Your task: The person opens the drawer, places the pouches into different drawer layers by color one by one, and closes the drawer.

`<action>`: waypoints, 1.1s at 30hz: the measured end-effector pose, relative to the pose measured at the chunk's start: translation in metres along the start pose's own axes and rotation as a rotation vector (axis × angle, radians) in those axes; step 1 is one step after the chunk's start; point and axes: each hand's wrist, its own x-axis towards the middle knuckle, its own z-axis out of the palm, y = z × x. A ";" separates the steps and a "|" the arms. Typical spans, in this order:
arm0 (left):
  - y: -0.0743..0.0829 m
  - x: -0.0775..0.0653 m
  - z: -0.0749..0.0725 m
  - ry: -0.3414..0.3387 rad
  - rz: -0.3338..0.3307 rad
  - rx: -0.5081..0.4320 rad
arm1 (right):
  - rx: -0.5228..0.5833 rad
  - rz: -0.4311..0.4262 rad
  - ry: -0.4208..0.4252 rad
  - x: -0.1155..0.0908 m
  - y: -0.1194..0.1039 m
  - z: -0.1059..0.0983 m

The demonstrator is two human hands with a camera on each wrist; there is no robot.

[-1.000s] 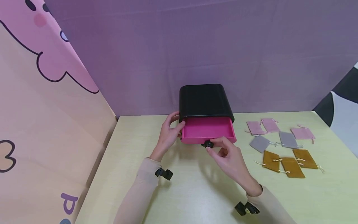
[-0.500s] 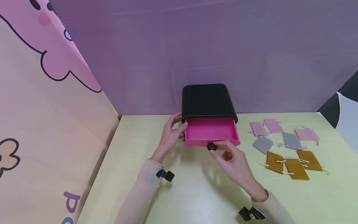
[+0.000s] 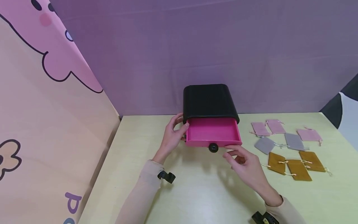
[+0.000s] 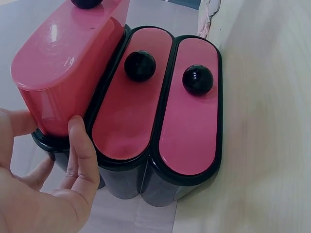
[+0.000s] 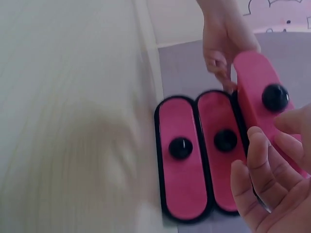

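A black drawer box [image 3: 209, 101] stands against the purple backdrop, its top pink drawer [image 3: 197, 143] pulled out with nothing inside. Two lower pink drawers, the middle one [image 4: 127, 111] and the bottom one [image 4: 188, 133], sit closed with round black knobs. My left hand [image 3: 170, 137] grips the box's left side, thumb and fingers on opposite sides of its end beside the pulled-out drawer. To the right of the top drawer's black knob [image 3: 213, 147], my right hand [image 3: 247, 168] is off the knob with loosely bent fingers, fingertips close to the drawer's front right corner.
On the right of the table [image 3: 195, 199] lie small drawstring pouches: several pink, grey and mustard ones, such as the pink pouch [image 3: 309, 135], grey pouch [image 3: 293, 141] and mustard pouch [image 3: 298, 170]. A printed panel [image 3: 56, 124] borders the left side.
The top drawer has come slightly farther out. My right hand has let go of its knob and moved right. My left hand keeps its place on the box.
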 end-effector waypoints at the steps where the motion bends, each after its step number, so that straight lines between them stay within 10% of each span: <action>1: 0.000 0.000 0.000 0.000 0.002 -0.003 | -0.011 0.009 0.007 -0.001 0.002 -0.003; 22: -0.002 -0.002 -0.001 -0.016 0.011 0.021 | -0.104 0.137 0.081 -0.009 0.050 -0.070; 33: -0.003 -0.001 -0.001 -0.022 0.017 0.009 | -0.165 0.284 -0.018 -0.016 0.075 -0.099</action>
